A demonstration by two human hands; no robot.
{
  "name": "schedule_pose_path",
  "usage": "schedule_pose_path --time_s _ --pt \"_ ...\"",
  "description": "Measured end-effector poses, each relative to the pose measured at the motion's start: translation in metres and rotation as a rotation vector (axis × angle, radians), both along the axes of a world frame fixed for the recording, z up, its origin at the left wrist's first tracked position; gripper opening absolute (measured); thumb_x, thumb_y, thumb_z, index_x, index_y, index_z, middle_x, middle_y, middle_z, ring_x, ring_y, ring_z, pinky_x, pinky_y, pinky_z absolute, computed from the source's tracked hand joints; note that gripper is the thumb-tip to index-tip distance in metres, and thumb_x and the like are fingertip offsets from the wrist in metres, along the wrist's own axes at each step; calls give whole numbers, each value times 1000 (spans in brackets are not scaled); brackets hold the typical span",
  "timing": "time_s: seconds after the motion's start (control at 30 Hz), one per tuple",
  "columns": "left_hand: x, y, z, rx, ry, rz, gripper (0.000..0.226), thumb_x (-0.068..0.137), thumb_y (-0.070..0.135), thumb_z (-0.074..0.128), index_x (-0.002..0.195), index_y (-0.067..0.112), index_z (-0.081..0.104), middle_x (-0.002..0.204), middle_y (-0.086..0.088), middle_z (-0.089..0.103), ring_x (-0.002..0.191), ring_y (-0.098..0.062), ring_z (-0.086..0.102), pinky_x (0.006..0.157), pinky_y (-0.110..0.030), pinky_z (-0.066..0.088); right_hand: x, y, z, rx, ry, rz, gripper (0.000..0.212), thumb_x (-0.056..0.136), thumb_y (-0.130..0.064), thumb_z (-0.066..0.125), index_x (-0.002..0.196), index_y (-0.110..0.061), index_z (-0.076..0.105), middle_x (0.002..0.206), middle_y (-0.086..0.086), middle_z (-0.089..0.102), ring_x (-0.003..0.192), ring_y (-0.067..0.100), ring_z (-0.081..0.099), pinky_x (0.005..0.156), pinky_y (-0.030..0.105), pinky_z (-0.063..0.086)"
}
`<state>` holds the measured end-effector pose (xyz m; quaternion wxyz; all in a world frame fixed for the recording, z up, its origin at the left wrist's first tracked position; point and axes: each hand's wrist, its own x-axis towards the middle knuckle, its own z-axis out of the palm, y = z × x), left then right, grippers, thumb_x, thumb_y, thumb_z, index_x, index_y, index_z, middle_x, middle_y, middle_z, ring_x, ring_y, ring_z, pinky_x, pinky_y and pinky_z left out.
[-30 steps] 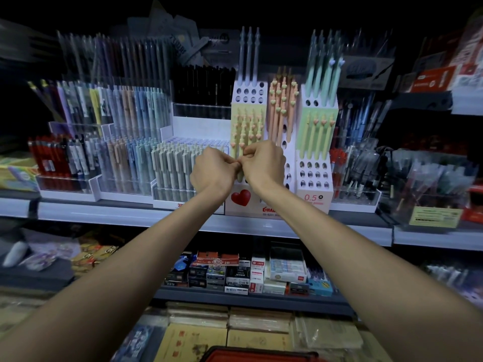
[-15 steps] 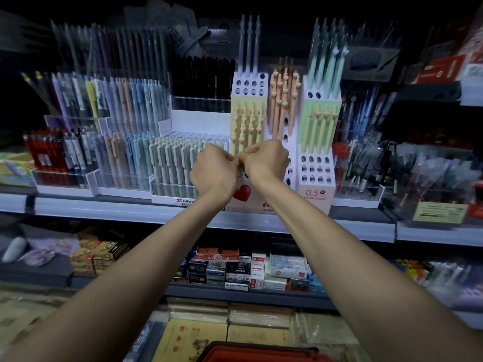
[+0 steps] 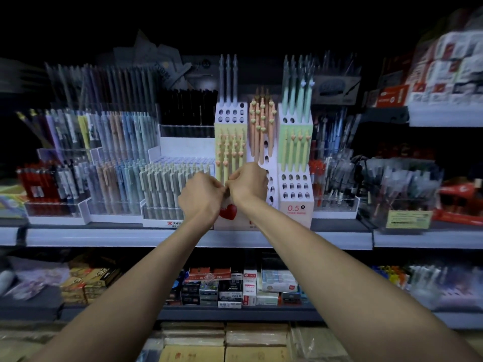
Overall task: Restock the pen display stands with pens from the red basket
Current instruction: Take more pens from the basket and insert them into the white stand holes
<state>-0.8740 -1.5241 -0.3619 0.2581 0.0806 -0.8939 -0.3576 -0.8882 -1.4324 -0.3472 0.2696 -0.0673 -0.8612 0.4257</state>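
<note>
The white pen display stand [image 3: 295, 186] stands on the upper shelf, with yellow pens [image 3: 230, 150] at its left, orange pens [image 3: 261, 121] in the middle and green pens [image 3: 296, 147] at the right. Several of its holes are empty. My left hand [image 3: 201, 195] and my right hand [image 3: 248, 182] meet in front of the stand's lower yellow part, just above its red heart [image 3: 228, 211]. Both hands have curled fingers and pinch a small pale pen between them; most of it is hidden by the fingers. The red basket is out of view.
Clear trays of pastel pens [image 3: 117, 163] and grey-green pens [image 3: 167, 186] fill the shelf to the left. Acrylic boxes of pens [image 3: 400, 186] stand to the right. The lower shelf holds eraser and lead boxes [image 3: 235, 286], with paper packs [image 3: 224, 343] below.
The view has tilted upward and the red basket's rim has left the bottom edge. Both hands stay pressed together at the stand's yellow section, slightly lower against it.
</note>
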Motion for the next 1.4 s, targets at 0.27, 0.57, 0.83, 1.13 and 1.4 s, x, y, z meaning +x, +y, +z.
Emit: schedule_pose_path --time_s 0.27,0.57,0.83,1.13,1.4 --pt "16 -30 8 -175 -37 -12 13 80 21 70 75 10 76 74 -6 75 67 -24 69 60 -31 52 26 40 6 236 -52 -21 25 84 6 68 67 -12 73 86 8 76 82 29 74 67 37 63" --pt "78 -25 23 -466 -65 -221 65 88 78 40 126 34 69 116 1 74 104 -26 69 85 -39 56 97 93 17 335 -145 141 50 88 -34 80 132 -14 68 129 6 70 112 27 68 95 41 57" --pt "151 -13 11 -699 -116 -238 89 87 86 33 162 39 24 167 -7 29 152 -33 29 117 -58 31 157 121 3 520 -316 117 113 78 -75 71 165 -33 13 172 13 -8 158 38 -8 127 55 7" --pt "192 -10 -58 -798 -95 -261 102 78 95 19 164 42 7 173 -4 13 159 -29 9 123 -64 16 202 139 -50 729 -409 225 127 74 -90 58 162 -36 -17 167 7 -32 153 35 -30 127 55 -6" --pt "201 5 -115 -786 -149 -310 99 81 94 28 164 43 6 173 -2 11 159 -30 7 123 -63 15 218 153 -116 766 -454 285 129 73 -89 59 161 -36 -19 168 8 -28 154 35 -28 127 55 -4"
